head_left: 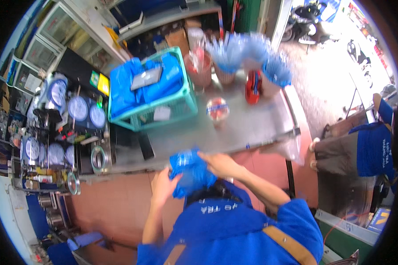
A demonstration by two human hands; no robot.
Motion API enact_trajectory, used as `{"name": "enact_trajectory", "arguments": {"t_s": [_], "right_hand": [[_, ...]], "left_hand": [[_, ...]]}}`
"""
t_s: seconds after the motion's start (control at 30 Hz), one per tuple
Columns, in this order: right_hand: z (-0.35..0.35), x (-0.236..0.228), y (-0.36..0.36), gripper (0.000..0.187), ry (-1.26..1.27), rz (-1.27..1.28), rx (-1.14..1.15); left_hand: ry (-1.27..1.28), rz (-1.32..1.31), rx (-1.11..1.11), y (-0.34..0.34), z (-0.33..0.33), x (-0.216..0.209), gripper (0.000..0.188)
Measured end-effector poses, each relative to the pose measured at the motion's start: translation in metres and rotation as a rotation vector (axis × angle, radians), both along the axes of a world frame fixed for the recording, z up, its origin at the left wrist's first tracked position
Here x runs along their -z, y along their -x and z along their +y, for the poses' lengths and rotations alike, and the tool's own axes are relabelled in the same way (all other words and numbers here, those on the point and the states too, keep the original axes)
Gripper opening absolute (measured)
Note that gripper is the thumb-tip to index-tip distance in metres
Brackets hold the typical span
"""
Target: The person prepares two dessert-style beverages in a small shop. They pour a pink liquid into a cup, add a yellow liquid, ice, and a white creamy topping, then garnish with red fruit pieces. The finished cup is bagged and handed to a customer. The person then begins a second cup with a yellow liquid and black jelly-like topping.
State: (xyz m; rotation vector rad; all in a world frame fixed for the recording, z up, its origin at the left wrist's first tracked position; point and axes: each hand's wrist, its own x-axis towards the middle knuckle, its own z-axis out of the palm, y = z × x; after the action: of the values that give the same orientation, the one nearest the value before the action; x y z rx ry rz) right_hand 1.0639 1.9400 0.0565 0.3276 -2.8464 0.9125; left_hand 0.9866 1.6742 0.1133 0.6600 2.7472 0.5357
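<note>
A crumpled blue plastic bag point(191, 170) is between my hands, in front of the metal table's near edge. My left hand point(162, 187) grips its left side, with the thumb over the plastic. At the upper right of the bag, my right hand point(221, 165) pinches its edge between closed fingers. Whether anything is inside the bag cannot be made out. Beyond my hands a lidded clear cup point(218, 110) with reddish contents stands upright on the table point(177, 143). A dark flat phone-like slab point(146, 146) lies left of it.
A teal crate point(152, 118) of blue bags stands at the table's back left. Several containers of clear and blue plastic point(277, 73) line the back right, near a red tape dispenser point(253, 87). A person in blue point(371, 150) is at far right. Jars point(78, 108) crowd the left.
</note>
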Motion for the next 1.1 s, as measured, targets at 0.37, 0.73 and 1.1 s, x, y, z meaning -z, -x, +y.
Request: {"name": "enact_trajectory", "arguments": {"t_s": [0.37,0.73,1.1], "right_hand": [[0.093,-0.05,0.133,0.081,-0.533,-0.482,0.153],[0.098,-0.245,0.097,0.071,-0.493,-0.218,-0.105],[0.023,-0.298,0.068,0.046,-0.45,-0.256,-0.358]], "left_hand": [[-0.569,-0.335,-0.17,0.079,0.052,0.008,0.036],[-0.652,-1.029,-0.338,0.094,0.083,0.028,0.026],[-0.895,-1.867,0.003,0.111,0.075,-0.054,0.032]]}}
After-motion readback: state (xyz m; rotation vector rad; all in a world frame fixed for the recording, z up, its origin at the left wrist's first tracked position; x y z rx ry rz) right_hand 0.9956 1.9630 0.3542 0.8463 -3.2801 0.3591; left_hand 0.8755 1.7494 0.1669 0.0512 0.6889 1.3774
